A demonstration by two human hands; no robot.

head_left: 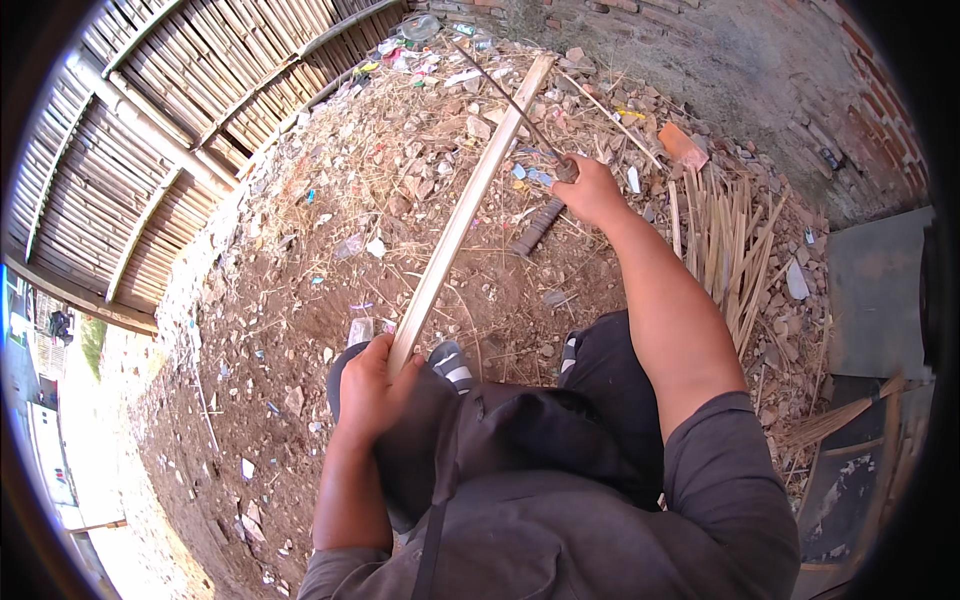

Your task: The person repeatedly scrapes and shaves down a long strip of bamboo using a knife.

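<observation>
A long pale strip of split bamboo or wood (470, 205) slants up and away from my lap. Its near end sits in my left hand (372, 388), fingers closed around it above my left knee. My right hand (593, 192) grips the handle of a long, thin, dark-bladed knife (497, 88). The blade points up and left and crosses the strip near its far end; whether it touches cannot be made out. Just below my right hand, a dark brown, rod-like piece with bands (540, 226) lies on the ground.
Split strips (735, 250) lie in a pile right of my right forearm. Rubble and litter (400, 160) cover the dirt ground. A bamboo-slat wall (200, 110) stands left, a brick-and-plaster wall (740, 80) at the back right. A grey panel (880, 295) is at far right.
</observation>
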